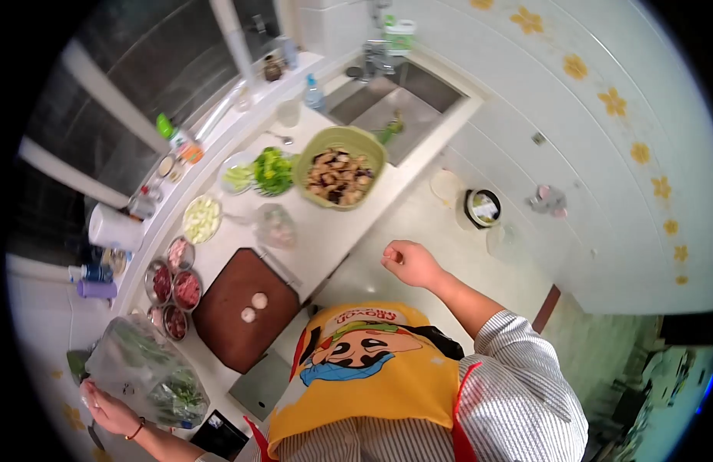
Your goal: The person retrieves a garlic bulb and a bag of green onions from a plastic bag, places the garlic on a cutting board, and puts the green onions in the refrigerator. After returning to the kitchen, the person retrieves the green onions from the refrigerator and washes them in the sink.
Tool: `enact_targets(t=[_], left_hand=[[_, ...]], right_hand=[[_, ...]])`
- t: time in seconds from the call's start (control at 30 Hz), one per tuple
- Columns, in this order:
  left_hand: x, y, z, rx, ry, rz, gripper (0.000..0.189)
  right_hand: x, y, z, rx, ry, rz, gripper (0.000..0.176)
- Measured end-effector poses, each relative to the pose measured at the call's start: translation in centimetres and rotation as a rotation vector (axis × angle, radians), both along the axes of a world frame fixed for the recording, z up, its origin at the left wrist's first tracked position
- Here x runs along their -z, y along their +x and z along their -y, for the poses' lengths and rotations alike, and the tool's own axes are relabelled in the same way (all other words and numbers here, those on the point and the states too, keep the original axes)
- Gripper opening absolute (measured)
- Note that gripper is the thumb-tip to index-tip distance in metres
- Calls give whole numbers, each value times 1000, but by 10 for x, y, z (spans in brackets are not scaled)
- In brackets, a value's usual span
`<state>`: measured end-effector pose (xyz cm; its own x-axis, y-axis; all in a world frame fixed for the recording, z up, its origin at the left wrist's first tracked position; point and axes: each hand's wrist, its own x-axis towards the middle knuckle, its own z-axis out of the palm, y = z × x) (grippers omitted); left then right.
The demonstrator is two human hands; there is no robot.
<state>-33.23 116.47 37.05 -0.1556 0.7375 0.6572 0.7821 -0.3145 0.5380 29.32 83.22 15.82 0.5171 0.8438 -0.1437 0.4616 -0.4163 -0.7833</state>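
Observation:
My left hand (110,410) is at the lower left, fingers extended against the edge of a clear plastic bag (140,373) of leafy greens. Whether it grips the bag cannot be made out. My right hand (412,263) is curled closed in the air beyond the counter's front edge; anything inside it is too small to name. Between the hands, a brown cutting board (233,316) carries several round white pieces (259,301). Small metal bowls of meat (187,289) stand left of the board. Behind it lies a clear bag (275,225) with pale contents.
A green basin (342,168) of brown chunks stands near the sink (418,108). Plates of chopped greens (272,171) and pale pieces (201,219) line the counter. Bottles (179,138) stand along the windowsill. A bin (481,209) is on the floor.

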Motion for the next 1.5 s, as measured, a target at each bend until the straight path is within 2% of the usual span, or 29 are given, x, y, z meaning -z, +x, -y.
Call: enact_targets(t=[0.07,0.1,0.2,0.27,0.3,0.4,0.47,0.5,0.53,0.6,0.73,0.8,0.87,0.93,1.0,1.07,1.13,1.2,1.27,1.3,1.37,1.5], left_hand=[[-9,61,17,287,129,301,35],[-14,95,34,331,142,367,33],[-24,196,74,446,26,463,29],[-29,264,93,637,-60,388,25],[-38,328,132,705,-26,440,21],[-39,447,178,1000,-101,529,20],[-40,520,218,1205,-156,388,21],[-37,556,242,1204,-193,432,21],[-28,592,261,1311,-176,370,20],[-20,663,310,1472,-249,329,17],[17,789,388,1890,-431,185,13],[39,852,439,2069,-487,134,14],[58,904,501,2203,-625,31,15],[75,947,564,2443,-680,-92,10],[82,972,625,2565,-699,-167,12],[78,987,684,2677,-700,-278,14],[68,998,752,2645,-962,-408,20],[61,994,823,2760,-917,-395,21],[63,985,890,2804,-981,-435,22],[64,976,924,2850,-971,-440,22],[63,947,995,2895,-999,-438,22],[63,881,1123,2908,-1081,-425,24]], right_hand=[[4,25,73,84,2,-22,19],[8,32,112,127,1,-44,18],[18,57,227,314,-18,-131,19],[21,69,295,410,-54,-185,18],[25,73,323,485,-92,-227,18],[29,80,390,645,-65,-233,20],[34,86,422,711,-10,-222,22],[39,86,433,741,42,-209,24],[47,92,442,787,52,-233,24],[39,109,465,794,-75,-289,27],[27,125,508,974,-52,-365,28],[33,126,532,1124,-29,-356,30],[31,124,560,1275,-16,-225,32],[26,114,586,1419,-29,-252,32],[19,96,606,1566,-28,-268,32],[18,74,618,1732,144,-377,24],[52,46,628,1728,283,-318,28],[52,20,635,1615,293,-205,40],[33,-6,649,1506,117,-336,52],[37,-18,661,1547,121,-317,52],[33,-48,704,1555,220,-472,60],[-29,-122,843,1703,115,-601,57]])
